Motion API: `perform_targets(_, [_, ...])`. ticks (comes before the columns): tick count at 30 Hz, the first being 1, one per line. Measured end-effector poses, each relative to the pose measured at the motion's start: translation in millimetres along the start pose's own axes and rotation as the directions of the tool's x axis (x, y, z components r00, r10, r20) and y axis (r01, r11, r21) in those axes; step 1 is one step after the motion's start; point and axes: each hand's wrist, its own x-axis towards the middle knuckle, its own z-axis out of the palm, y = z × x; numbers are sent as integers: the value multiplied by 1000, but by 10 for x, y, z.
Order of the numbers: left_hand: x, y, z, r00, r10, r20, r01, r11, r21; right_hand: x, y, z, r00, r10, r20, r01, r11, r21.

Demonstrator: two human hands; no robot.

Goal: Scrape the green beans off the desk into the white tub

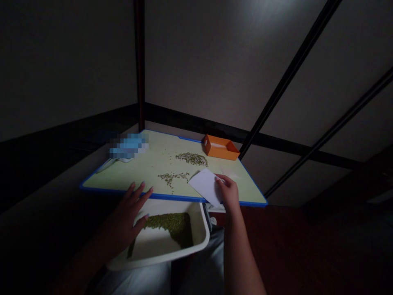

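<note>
My right hand [229, 192] holds a white card [206, 185] tilted on the pale green table [153, 164] with a blue edge. Small green beans lie loose on the table: one heap [192, 158] farther back and a thinner scatter [173, 177] just left of the card. My left hand [127, 215] rests with fingers spread on the rim of a white tray [196, 239] that sits below the table's near edge. The tray holds a pile of green beans [173, 225] in its right part.
An orange box [220, 147] stands at the table's far right corner. A blurred blue item [129, 146] lies at the far left corner. Dim walls with dark strips surround the table. The room is dark.
</note>
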Motion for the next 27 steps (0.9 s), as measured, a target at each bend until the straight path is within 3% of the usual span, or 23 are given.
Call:
perform_targets(8, [4, -17, 12, 1000, -7, 4, 7, 1000, 2, 14, 4, 9, 999, 9, -43, -9, 1000, -16])
perform_targets(27, [5, -52, 48, 999, 15, -30, -15, 1000, 11, -17, -7, 43, 998, -68, 7, 68, 996, -54])
